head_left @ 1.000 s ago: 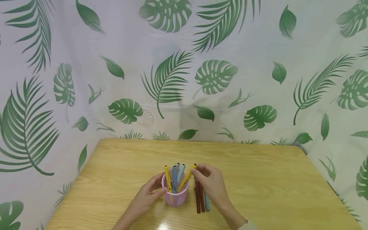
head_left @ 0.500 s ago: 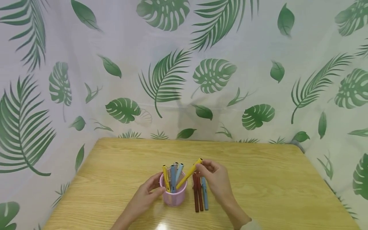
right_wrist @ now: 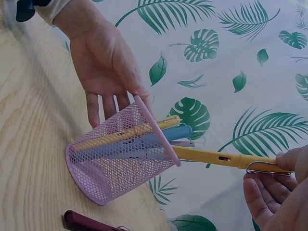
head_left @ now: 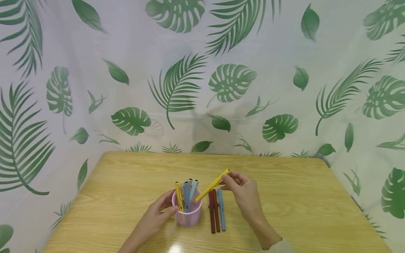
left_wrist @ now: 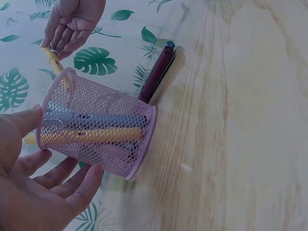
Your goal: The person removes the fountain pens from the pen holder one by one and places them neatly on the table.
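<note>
In the head view a pink mesh pen holder stands on the table. My left hand holds it at its left side, thumb at the rim in the left wrist view. A yellow pen with a metal clip is pinched at its upper end by my right hand. It slants, and its lower end is still within the holder's mouth in the right wrist view. Inside the holder lean another yellow pen, a blue pen, a light blue pen and a greyish one, partly hidden.
Right of the holder, two dark red pens and a blue pen lie side by side on the wooden table. A white cloth with green leaves hangs behind the table.
My right hand has moved up and to the right, drawing the yellow pen partly out of the holder. The left hand keeps its hold on the pen holder.
</note>
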{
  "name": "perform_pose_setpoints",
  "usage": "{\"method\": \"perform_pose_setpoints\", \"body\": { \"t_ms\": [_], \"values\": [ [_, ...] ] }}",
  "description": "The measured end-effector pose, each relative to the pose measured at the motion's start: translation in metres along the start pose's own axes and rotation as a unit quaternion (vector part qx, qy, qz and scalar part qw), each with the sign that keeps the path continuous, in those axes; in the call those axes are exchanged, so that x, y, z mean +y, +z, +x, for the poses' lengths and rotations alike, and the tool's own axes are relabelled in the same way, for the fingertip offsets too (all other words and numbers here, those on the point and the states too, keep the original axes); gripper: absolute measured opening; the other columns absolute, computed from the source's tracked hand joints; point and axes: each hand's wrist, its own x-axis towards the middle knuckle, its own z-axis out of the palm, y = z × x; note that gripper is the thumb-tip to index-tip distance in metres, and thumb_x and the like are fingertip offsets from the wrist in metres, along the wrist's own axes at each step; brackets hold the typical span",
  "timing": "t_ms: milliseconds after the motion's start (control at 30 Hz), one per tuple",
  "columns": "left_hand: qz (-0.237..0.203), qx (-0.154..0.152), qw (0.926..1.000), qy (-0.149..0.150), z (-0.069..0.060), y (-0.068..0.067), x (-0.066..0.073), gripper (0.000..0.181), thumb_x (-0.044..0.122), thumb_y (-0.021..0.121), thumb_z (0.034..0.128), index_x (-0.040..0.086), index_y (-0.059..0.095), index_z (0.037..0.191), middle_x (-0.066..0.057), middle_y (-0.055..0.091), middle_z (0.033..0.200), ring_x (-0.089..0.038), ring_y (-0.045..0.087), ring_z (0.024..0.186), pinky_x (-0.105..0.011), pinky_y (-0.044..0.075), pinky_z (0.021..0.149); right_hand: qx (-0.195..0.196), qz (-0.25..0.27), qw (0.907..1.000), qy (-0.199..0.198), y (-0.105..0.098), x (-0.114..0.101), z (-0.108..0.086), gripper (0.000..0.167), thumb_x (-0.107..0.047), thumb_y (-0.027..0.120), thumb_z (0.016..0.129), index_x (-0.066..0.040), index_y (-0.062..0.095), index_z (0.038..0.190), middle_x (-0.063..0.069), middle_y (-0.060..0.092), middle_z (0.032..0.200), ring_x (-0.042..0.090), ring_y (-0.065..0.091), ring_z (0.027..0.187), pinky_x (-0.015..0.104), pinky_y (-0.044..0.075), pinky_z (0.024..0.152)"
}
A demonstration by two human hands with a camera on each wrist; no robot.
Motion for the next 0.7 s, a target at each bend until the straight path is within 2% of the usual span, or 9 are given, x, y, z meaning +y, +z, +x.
{"method": "perform_pose_setpoints", "body": {
  "t_ms": [233, 333, 700],
  "values": [
    [-0.01, 0.002, 0.9999, -0.005, 0.0, 0.0, 0.0, 0.059, 0.018, 0.066, 0.1028, -0.001, 0.042, 0.154, -0.025, 0.054, 0.145, -0.043, 0.053, 0.133, -0.036, 0.054, 0.103, 0.014, 0.008, 0.9999, 0.003, -0.008, -0.003, 0.002, 0.028, -0.017, 0.071, 0.1, 0.007, 0.069, 0.115, 0.019, 0.076, 0.1, 0.037, 0.074, 0.087, 0.034, 0.059, 0.093],
    [-0.007, 0.003, 1.0, -0.002, 0.0, 0.0, 0.0, 0.059, 0.019, 0.066, 0.1029, -0.001, 0.043, 0.153, -0.025, 0.054, 0.145, -0.043, 0.053, 0.133, -0.038, 0.054, 0.103, 0.017, 0.004, 0.9998, 0.011, -0.012, -0.005, 0.002, 0.028, -0.017, 0.071, 0.101, 0.006, 0.069, 0.116, 0.018, 0.076, 0.1, 0.035, 0.075, 0.087, 0.032, 0.058, 0.096],
    [-0.001, 0.008, 1.0, -0.006, 0.001, 0.0, -0.003, 0.06, 0.019, 0.066, 0.1033, -0.004, 0.042, 0.153, -0.024, 0.056, 0.144, -0.041, 0.054, 0.132, -0.042, 0.053, 0.105, 0.03, 0.0, 0.9994, 0.017, -0.023, -0.006, 0.002, 0.031, -0.014, 0.069, 0.101, 0.01, 0.067, 0.12, 0.017, 0.076, 0.099, 0.021, 0.074, 0.079, 0.029, 0.06, 0.089]
  ]
}}
